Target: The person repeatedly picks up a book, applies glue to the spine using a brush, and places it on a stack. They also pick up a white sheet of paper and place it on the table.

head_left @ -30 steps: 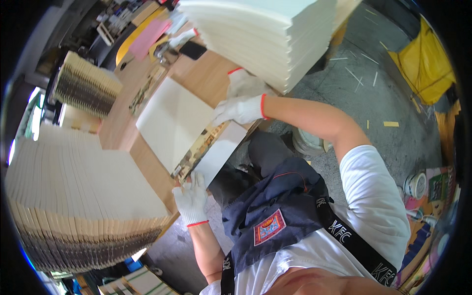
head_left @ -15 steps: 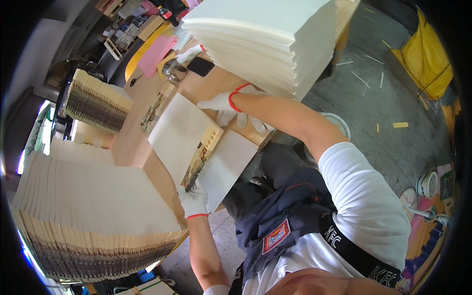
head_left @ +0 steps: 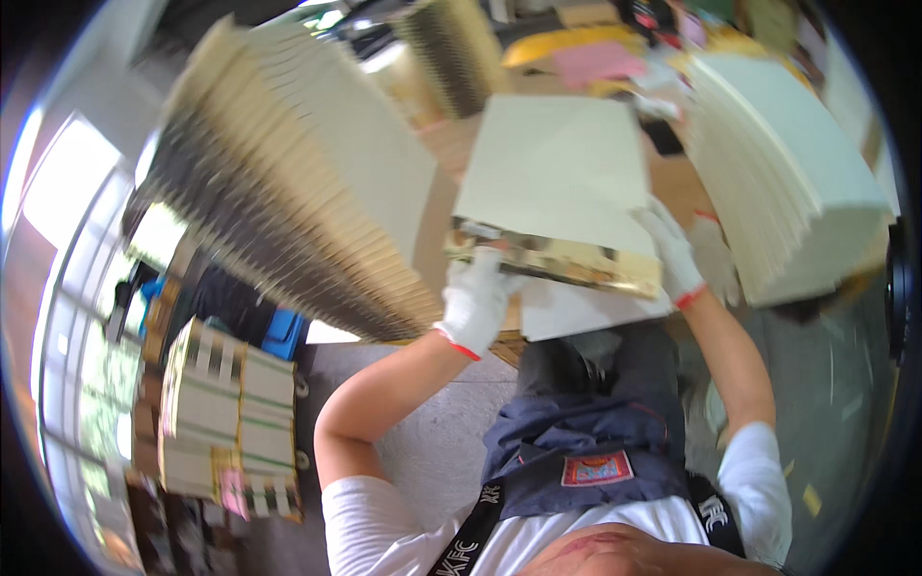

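A large white sheet (head_left: 557, 158) with a printed brown and cream strip (head_left: 576, 267) along its near edge is between my two hands, over the table. My left hand (head_left: 476, 291), in a white glove with a red cuff, pinches the near edge toward its left end, fingers closed on the strip. At the right edge my right hand (head_left: 672, 252), gloved the same way, has its thumb on top and its other fingers partly hidden; it appears to grip the sheet. Another white sheet (head_left: 591, 309) lies beneath, showing at the near side. Motion blurs the picture.
A tall stack with printed edges (head_left: 288, 192) leans at left; a white paper stack (head_left: 783, 182) stands at right. Loose gloves (head_left: 715, 254), a dark phone (head_left: 663, 137) and pink paper (head_left: 597, 60) lie on the table. Bundled stacks (head_left: 230, 418) stand at lower left.
My view has swung to the left. My right hand has gone from beside the sheet with fingers apart to its right edge; my left hand still holds the near edge.
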